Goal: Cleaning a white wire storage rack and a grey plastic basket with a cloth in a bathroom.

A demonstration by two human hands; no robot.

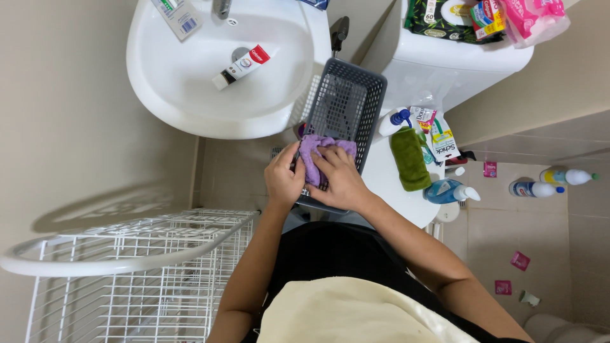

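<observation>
A dark grey plastic basket (356, 89) with a mesh wall is held tilted between the sink and the toilet. My left hand (283, 178) grips its near edge. My right hand (341, 179) presses a purple cloth (312, 152) against the basket's inside. Both hands touch the cloth, and the fingers partly cover it.
A white sink (190, 95) holds a toothpaste tube (241, 65). On the closed toilet lid (381, 178) lie a green cloth (408, 159), a blue pump bottle (445, 190), a spray bottle and packets. A white wire rack (127, 279) stands at lower left. Bottles (553, 181) and small items lie on the tiled floor.
</observation>
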